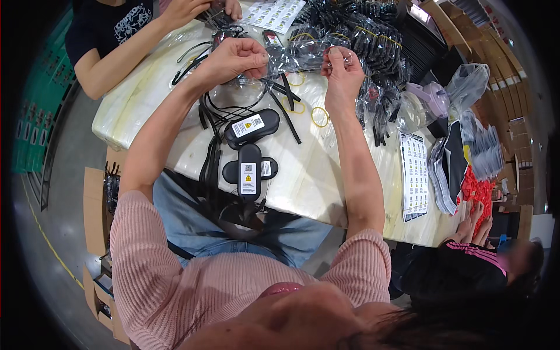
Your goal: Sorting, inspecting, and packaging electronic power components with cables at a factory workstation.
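Both my arms reach forward over the table. A clear plastic bag (296, 63) is stretched between my hands. My left hand (240, 59) pinches its left end, and at its other end my right hand (343, 69) has thumb and fingers closed on the plastic. Whether something lies inside the bag is hard to make out. Closer to me are black oval devices with white labels: one upper device (252, 128) and a lower device (249, 175) lying across another. Black cables (211, 140) run along their left side. Yellow rubber bands (319, 116) and thin black strips (286, 93) lie below the bag.
A heap of bagged black items (373, 46) covers the table's far right. Label sheets (415, 175) lie at the right, another label sheet (274, 13) at the far side. A co-worker's arm (128, 49) is at far left; another person (472, 262) sits lower right by red pieces (477, 192).
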A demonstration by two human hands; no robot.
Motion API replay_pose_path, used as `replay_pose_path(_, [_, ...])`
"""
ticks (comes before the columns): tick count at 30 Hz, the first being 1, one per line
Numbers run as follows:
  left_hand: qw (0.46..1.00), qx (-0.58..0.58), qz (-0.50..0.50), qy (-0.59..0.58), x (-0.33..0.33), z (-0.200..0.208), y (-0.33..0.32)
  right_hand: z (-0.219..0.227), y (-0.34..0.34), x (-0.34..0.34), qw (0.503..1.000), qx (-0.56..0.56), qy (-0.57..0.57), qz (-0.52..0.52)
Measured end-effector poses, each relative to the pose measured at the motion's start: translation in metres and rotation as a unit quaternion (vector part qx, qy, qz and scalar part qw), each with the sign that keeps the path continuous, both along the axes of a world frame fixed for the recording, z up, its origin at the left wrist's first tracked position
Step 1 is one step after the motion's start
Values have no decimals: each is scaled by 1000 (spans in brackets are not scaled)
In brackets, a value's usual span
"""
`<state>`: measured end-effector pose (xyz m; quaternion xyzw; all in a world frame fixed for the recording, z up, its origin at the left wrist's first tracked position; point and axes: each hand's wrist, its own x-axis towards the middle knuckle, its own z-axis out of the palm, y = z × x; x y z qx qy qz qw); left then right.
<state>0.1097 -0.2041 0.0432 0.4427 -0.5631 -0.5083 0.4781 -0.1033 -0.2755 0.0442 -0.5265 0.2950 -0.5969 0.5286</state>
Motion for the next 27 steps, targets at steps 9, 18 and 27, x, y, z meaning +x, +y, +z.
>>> replay_pose_path(9, [1000,-18,6,6,-1,-4,-2,-3,1,1,998,-46,42,15])
replay_pose_path(18, [1000,-19,-3,11,0,-6,-3,-2,3,3,997,-56,54,24])
replay_pose_path(27, [999,-24,-45,-4,2,4,2,-1,-1,0,998,-49,24,19])
